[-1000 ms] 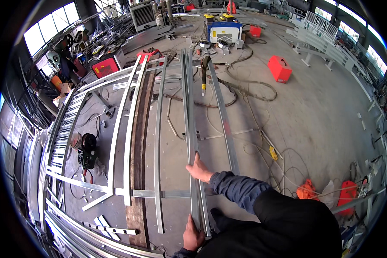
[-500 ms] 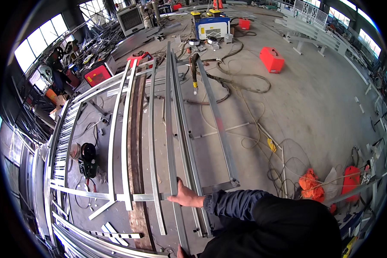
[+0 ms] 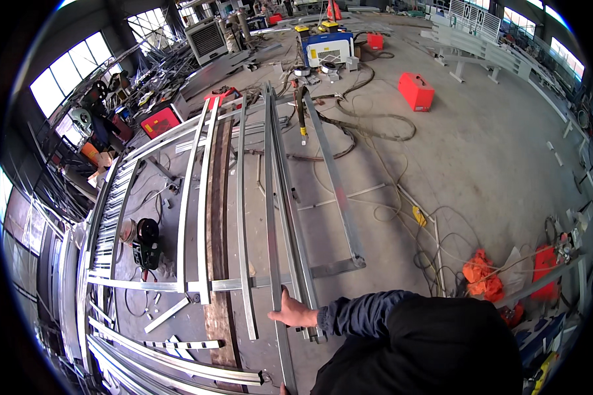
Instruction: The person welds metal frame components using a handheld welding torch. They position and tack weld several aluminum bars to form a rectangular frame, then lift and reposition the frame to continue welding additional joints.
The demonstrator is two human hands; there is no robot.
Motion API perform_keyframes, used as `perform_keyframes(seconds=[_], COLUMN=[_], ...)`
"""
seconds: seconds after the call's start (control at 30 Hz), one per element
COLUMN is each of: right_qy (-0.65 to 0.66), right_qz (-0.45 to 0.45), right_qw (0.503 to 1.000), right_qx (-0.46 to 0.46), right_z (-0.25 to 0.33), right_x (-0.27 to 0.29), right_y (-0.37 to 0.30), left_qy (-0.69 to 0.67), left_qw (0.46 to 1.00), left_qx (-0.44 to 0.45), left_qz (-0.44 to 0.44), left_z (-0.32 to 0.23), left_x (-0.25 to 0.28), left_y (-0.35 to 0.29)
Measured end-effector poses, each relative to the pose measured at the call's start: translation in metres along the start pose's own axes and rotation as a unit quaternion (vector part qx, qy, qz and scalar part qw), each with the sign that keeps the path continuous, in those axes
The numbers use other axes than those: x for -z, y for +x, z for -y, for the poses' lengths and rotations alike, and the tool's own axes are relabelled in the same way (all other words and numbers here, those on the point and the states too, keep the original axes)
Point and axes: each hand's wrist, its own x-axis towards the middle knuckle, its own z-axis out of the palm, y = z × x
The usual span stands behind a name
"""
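Left hand (image 3: 284,390): only a sliver shows at the six o'clock edge, against the long steel rail (image 3: 271,217); grip not determinable. Right hand (image 3: 294,313): fingers lie behind the rail, so closure cannot be judged; wrist covered by a dark sleeve (image 3: 357,315). The person's torso hides the floor toward five o'clock. Stacked steel frames (image 3: 99,263) at nine o'clock bend into the dark rim. Machines (image 3: 327,47) at twelve o'clock are too small to identify.
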Motion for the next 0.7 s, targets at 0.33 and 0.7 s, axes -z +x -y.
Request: perform_keyframes(seconds=[0.33,0.7], right_qy=[0.159,0.204], right_qz=[0.017,-0.13], right_qw=[0.986,0.97], right_qx=[-0.056,-0.025], right_z=[0.097,0.101], right_x=[0.051,0.136], right_y=[0.002,0.133], left_qy=[0.11,-0.216], left_qw=[0.991,0.958], left_qx=[-0.073,0.132], left_qz=[-0.033,0.135], left_z=[-0.135,-0.197], left_x=[0.098,0.135], left_y=[-0.041,-0.054])
